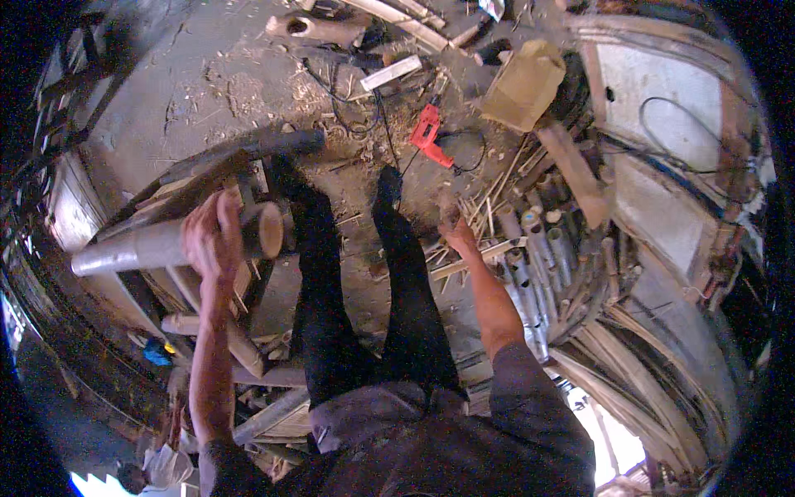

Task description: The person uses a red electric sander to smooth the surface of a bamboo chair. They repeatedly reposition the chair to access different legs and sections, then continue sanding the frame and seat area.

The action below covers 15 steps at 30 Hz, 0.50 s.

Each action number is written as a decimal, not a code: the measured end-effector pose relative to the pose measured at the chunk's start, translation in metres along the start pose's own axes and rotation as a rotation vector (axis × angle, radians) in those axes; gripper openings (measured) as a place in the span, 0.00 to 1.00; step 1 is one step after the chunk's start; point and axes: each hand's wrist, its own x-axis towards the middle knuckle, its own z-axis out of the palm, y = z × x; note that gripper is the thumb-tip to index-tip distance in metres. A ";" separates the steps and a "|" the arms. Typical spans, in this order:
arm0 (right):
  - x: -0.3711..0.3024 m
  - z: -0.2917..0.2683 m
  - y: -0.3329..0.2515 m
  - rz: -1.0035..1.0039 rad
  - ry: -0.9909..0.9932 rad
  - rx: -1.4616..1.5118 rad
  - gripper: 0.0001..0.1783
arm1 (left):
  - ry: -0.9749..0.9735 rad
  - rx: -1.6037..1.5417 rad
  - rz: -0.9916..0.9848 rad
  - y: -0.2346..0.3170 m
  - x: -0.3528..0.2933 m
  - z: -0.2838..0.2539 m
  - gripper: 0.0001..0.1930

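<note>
My left hand (212, 235) is wrapped over a thick bamboo tube (132, 251), which lies across a wooden frame on my left. The tube's cut end (271, 231) faces my legs and shows a pale ring. Out to the right of my legs, my right hand (458, 235) reaches low over the floor, its fingers closed around something brown and blurred. What that thing is I cannot make out. Thin split sticks (490, 214) lie just beyond this hand.
A red power drill (429, 138) with a cord lies on the littered floor ahead. Behind it sit a yellowish box (525, 86) and a hollowed bamboo piece (319, 30). Several cut bamboo tubes (560, 248) are stacked at right, near pale panels (662, 99).
</note>
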 end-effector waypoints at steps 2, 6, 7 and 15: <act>0.031 0.030 0.032 -0.060 0.061 0.011 0.51 | 0.034 0.151 -0.001 0.000 -0.002 0.003 0.16; 0.107 0.065 0.106 -0.024 -0.171 0.101 0.50 | -0.142 0.012 -0.062 0.005 0.001 -0.002 0.21; 0.121 0.062 0.098 -0.029 -0.116 0.015 0.46 | -0.123 0.031 -0.080 0.005 -0.002 -0.002 0.22; 0.262 0.063 0.011 -0.459 0.525 -0.280 0.48 | -0.177 0.145 -0.086 -0.015 -0.015 -0.013 0.27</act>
